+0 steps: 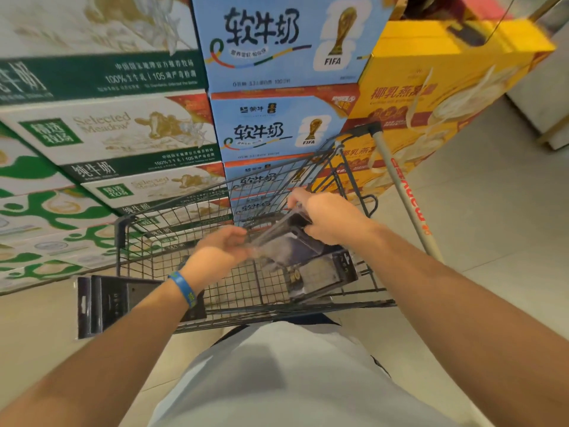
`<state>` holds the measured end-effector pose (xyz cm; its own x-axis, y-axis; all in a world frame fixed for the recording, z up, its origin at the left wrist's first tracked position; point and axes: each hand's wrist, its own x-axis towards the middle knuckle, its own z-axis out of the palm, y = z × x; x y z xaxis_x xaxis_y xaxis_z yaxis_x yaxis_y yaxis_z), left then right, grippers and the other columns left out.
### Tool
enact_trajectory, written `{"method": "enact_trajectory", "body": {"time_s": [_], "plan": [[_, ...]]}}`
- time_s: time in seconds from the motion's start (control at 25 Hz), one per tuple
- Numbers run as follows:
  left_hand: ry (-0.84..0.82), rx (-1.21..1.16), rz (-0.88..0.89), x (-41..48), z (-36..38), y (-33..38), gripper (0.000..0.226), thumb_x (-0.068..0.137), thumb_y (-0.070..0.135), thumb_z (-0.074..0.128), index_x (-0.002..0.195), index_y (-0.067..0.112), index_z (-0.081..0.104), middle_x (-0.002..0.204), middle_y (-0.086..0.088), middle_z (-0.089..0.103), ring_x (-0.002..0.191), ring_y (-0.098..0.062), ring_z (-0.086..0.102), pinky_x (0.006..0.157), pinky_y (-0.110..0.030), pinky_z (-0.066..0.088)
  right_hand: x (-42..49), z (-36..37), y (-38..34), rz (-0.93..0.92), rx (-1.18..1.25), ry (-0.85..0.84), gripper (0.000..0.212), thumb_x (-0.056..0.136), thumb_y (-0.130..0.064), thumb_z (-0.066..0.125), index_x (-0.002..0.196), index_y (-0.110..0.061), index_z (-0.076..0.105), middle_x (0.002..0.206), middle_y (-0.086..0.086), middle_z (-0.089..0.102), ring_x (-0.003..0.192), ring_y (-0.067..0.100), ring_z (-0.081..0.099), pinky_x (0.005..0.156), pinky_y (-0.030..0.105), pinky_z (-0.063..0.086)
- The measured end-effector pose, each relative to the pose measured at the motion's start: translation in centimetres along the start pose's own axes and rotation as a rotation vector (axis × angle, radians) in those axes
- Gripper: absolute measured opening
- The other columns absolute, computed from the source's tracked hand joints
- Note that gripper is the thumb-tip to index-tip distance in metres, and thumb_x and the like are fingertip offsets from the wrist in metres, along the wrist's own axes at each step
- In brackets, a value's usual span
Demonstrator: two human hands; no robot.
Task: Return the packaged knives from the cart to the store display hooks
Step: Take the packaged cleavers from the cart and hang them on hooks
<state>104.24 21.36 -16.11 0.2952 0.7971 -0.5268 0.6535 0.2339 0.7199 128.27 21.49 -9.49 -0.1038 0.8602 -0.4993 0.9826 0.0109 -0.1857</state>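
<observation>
Cart parked nose-in against a wall of stacked milk cartons, grey handle off to the right. Both hands work over the wire basket. Right hand grips the far end of a clear-fronted knife pack, fingers wrapped over its top edge. The pack is held above the basket floor and tilts down toward the person. Left hand, blue wristband at the wrist, sits at the pack's near end with fingers half curled and thumb above. That end is smeared by motion blur, so I cannot tell whether the hand has a hold or merely touches. More packs lie flat in the basket just under the right hand, at least two, count uncertain. A further bunch of dark carded packs, hang slots showing, sits at the near left corner of the cart beneath the left forearm; what supports them is hidden. Display hooks not in view anywhere, only cartons and floor tile. Judgement: task is in its early part. One pack is in hand, none seen hung, and everything else waits in or at the cart. Left to do: carry to the rack, thread each hang slot onto a hook, repeat for the rest.
</observation>
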Motion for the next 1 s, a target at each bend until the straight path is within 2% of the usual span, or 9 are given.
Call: {"method": "enact_trajectory", "body": {"time_s": [0.16, 0.28, 0.4, 0.52, 0.64, 0.72, 0.8, 0.92, 1.0], "plan": [[-0.017, 0.212, 0.173, 2.0, -2.8, -0.5, 0.094, 0.072, 0.049, 0.083, 0.15, 0.032, 0.033, 0.152, 0.003, 0.04, 0.133, -0.02, 0.045, 0.103, -0.033, 0.041, -0.6, -1.3, -2.9, -0.118, 0.119, 0.205, 0.034, 0.09, -0.02, 0.075, 0.12, -0.03, 0.062, 0.094, -0.003, 0.074, 0.087, 0.023, 0.067, 0.069, 0.032, 0.049], [-0.027, 0.169, 0.222, 2.1, -4.9, -1.5, 0.113, 0.058, 0.065, 0.083, 0.151, 0.039, 0.027, 0.154, 0.009, 0.034, 0.134, -0.012, 0.038, 0.098, -0.026, 0.037, -1.6, -4.4, -5.5, -0.257, 0.191, 0.235, 0.017, 0.085, -0.028, 0.08, 0.102, -0.028, 0.076, 0.093, -0.008, 0.076, 0.088, 0.015, 0.07, 0.077, 0.033, 0.055], [-0.057, 0.041, 0.295, 1.6, -6.8, -1.6, 0.087, 0.057, 0.059, 0.088, 0.132, 0.047, 0.046, 0.143, 0.017, 0.046, 0.123, -0.004, 0.047, 0.1, -0.028, 0.041, -2.2, -8.6, -8.5, -0.365, 0.325, 0.266, 0.019, 0.086, -0.023, 0.082, 0.105, -0.022, 0.077, 0.094, -0.007, 0.078, 0.089, 0.012, 0.073, 0.084, 0.04, 0.059], [-0.076, -0.157, 0.204, 0.7, -8.8, -0.8, 0.055, 0.055, 0.053, 0.088, 0.106, 0.041, 0.072, 0.111, 0.014, 0.073, 0.094, 0.001, 0.069, 0.085, -0.023, 0.057, -2.3, -12.7, -10.9, -0.447, 0.332, 0.306, 0.029, 0.088, -0.022, 0.081, 0.116, -0.016, 0.075, 0.105, -0.004, 0.076, 0.102, 0.015, 0.072, 0.094, 0.042, 0.056], [0.136, -0.211, 0.329, -0.8, -10.6, 1.1, 0.026, 0.061, 0.06, 0.082, 0.082, 0.047, 0.077, 0.088, 0.019, 0.076, 0.081, 0.002, 0.071, 0.066, -0.014, 0.055, -2.3, -15.9, -11.9, -0.506, 0.249, 0.543, 0.041, 0.089, -0.035, 0.078, 0.127, -0.021, 0.071, 0.117, -0.005, 0.075, 0.11, 0.013, 0.068, 0.099, 0.039, 0.053], [0.312, -0.314, 0.419, -2.0, -11.5, 3.2, 0.028, 0.066, 0.055, 0.085, 0.08, 0.032, 0.079, 0.08, 0.012, 0.077, 0.072, -0.003, 0.071, 0.058, -0.018, 0.055, -2.4, -15.9, -12.1, -0.428, 0.327, 0.87, 0.059, 0.089, -0.044, 0.075, 0.141, -0.023, 0.059, 0.135, -0.004, 0.066, 0.125, 0.016, 0.059, 0.11, 0.033, 0.044], [0.516, -0.345, 0.414, -2.7, -12.1, 4.8, 0.053, 0.061, 0.067, 0.08, 0.07, 0.016, 0.073, 0.064, 0.007, 0.07, 0.056, -0.007, 0.062, 0.049, -0.027, 0.049, -2.7, -13.3, -12.3, -0.209, 0.541, 1.061, 0.092, 0.085, -0.057, 0.075, 0.159, -0.024, 0.031, 0.157, -0.001, 0.044, 0.143, 0.018, 0.04, 0.114, 0.028, 0.029], [0.601, -0.677, 0.323, -4.2, -12.9, 6.5, 0.073, 0.055, 0.074, 0.079, 0.083, 0.007, 0.074, 0.08, -0.011, 0.075, 0.072, -0.023, 0.069, 0.067, -0.046, 0.058, -3.6, -7.1, -13.8, -0.074, 0.921, 0.596, 0.127, 0.067, -0.068, 0.084, 0.163, -0.033, 0.008, 0.164, -0.007, 0.032, 0.149, 0.015, 0.033, 0.118, 0.038, 0.035], [0.532, -0.826, 0.267, -5.5, -13.0, 7.9, 0.084, 0.054, 0.075, 0.08, 0.104, 0.008, 0.073, 0.103, -0.022, 0.073, 0.096, -0.039, 0.07, 0.087, -0.058, 0.055, -3.1, -5.3, -14.3, -0.143, 1.2, 0.337, 0.099, 0.072, -0.054, 0.088, 0.154, -0.027, 0.041, 0.147, -0.004, 0.057, 0.134, 0.018, 0.056, 0.108, 0.045, 0.049]]}}
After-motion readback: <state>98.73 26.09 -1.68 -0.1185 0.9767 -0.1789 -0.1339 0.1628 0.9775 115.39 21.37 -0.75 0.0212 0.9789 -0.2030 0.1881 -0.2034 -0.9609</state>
